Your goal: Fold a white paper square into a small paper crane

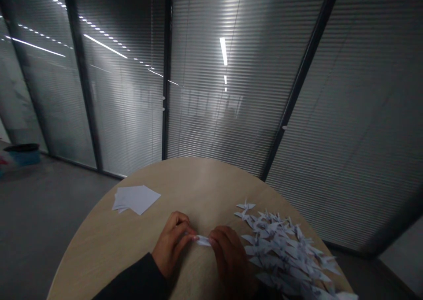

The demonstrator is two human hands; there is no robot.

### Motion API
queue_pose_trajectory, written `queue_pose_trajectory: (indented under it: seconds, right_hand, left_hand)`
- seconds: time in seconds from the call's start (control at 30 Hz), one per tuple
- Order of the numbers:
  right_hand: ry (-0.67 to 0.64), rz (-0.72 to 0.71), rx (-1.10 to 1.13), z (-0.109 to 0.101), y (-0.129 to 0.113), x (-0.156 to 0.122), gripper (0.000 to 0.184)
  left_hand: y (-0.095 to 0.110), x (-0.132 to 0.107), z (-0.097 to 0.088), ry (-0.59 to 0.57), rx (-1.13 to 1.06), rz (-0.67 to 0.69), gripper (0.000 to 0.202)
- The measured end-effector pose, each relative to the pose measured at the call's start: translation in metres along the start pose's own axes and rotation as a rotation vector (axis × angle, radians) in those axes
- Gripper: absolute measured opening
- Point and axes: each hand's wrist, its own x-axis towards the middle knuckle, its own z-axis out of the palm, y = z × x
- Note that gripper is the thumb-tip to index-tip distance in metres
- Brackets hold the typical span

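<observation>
A small piece of folded white paper lies between my two hands, low over the round table. My left hand pinches its left end with thumb and fingertips. At the other end, my right hand has its fingers closed on the paper and hides part of it. Just right of that hand spreads a heap of folded white paper cranes, wings and points sticking out. A stack of white paper sheets sits farther off, to the left.
The round wooden table has its far edge close to a glass partition with blinds. On the floor at far left stands a blue bin with a dark rim.
</observation>
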Motion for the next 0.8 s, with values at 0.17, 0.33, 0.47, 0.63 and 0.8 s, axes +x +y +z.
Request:
queue_pose_trajectory:
  seconds: [0.17, 0.33, 0.47, 0.63, 0.8]
  right_hand:
    - [-0.026, -0.012, 0.015, 0.001, 0.000, 0.002, 0.026]
    - [-0.028, 0.035, 0.050, 0.005, -0.001, 0.002, 0.031]
    - [-0.059, 0.091, 0.087, 0.006, 0.001, 0.001, 0.031]
    - [-0.107, 0.141, 0.161, 0.006, 0.005, -0.001, 0.029]
    - [-0.149, 0.309, 0.329, 0.009, 0.008, -0.004, 0.025]
  left_hand:
    - [0.001, 0.000, 0.001, -0.006, -0.005, -0.001, 0.020]
    - [0.003, 0.000, 0.003, -0.040, 0.001, -0.032, 0.016]
    - [0.003, -0.001, 0.004, -0.098, -0.002, -0.042, 0.012]
    - [-0.003, -0.003, 0.008, -0.141, -0.029, 0.016, 0.023]
    - [-0.010, -0.006, 0.010, -0.243, -0.053, 0.118, 0.046]
